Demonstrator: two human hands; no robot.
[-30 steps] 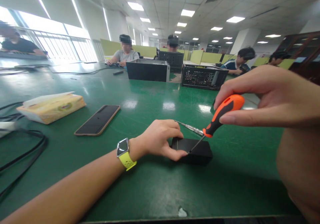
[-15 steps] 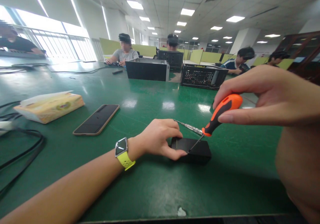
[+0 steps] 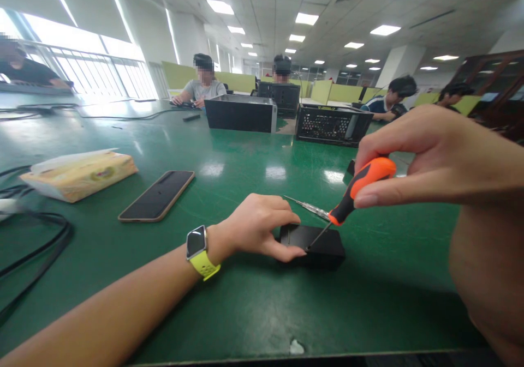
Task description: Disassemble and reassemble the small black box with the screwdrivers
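Note:
A small black box (image 3: 317, 244) lies flat on the green table (image 3: 254, 312) in front of me. My left hand (image 3: 257, 226), with a yellow-strapped watch (image 3: 198, 251) on its wrist, grips the box's left end between thumb and fingers. My right hand (image 3: 434, 160) pinches the orange handle of a screwdriver (image 3: 356, 190). The tool leans down to the left, and its thin tip rests on the box's top face. A slim metal tool (image 3: 307, 207) lies on the table just behind the box.
A phone (image 3: 158, 195) lies face up to the left, with a tissue pack (image 3: 77, 175) beyond it and black cables (image 3: 36, 247) at the left edge. Two computer cases (image 3: 241, 113) (image 3: 333, 125) stand farther back. Several people sit at the far side.
Almost nothing has moved; the view has shifted slightly, and both hands keep their hold on the box and the screwdriver.

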